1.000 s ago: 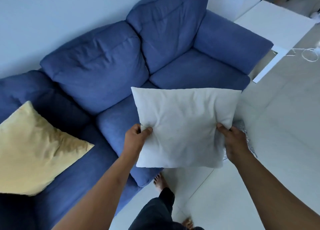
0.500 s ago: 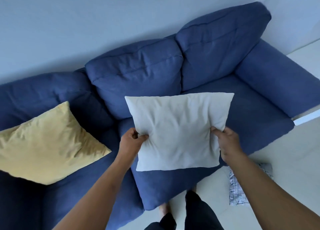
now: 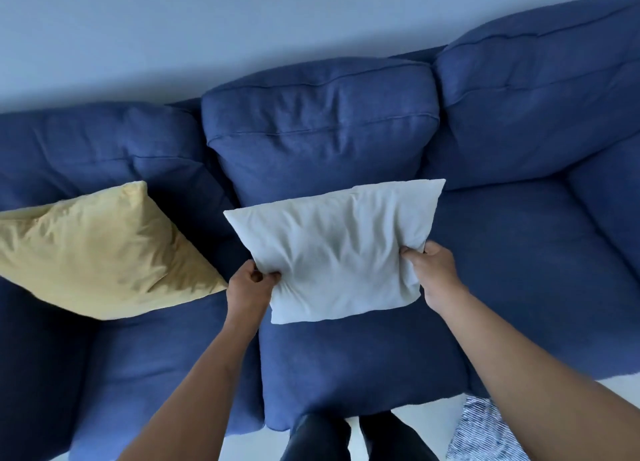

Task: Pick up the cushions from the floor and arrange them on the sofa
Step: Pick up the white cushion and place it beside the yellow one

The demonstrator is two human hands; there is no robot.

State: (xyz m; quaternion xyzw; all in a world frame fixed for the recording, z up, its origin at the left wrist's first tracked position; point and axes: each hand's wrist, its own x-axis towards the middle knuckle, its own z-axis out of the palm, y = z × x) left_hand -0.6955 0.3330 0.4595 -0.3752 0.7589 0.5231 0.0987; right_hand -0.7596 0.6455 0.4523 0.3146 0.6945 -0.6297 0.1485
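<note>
I hold a white cushion over the middle seat of the blue sofa. My left hand pinches its lower left edge and my right hand grips its right edge. The cushion's top edge reaches the foot of the middle back pillow. A yellow cushion lies propped on the left seat, against the left back pillow. A striped cushion lies on the floor at the lower right, partly cut off by the frame.
The sofa has three seats and three back pillows against a pale wall. My legs stand right at the sofa's front edge. The right seat holds nothing.
I have stepped closer and turned square to the sofa. The white cushion has moved forward from above the seat's front edge to over the middle seat, near the back pillow.
</note>
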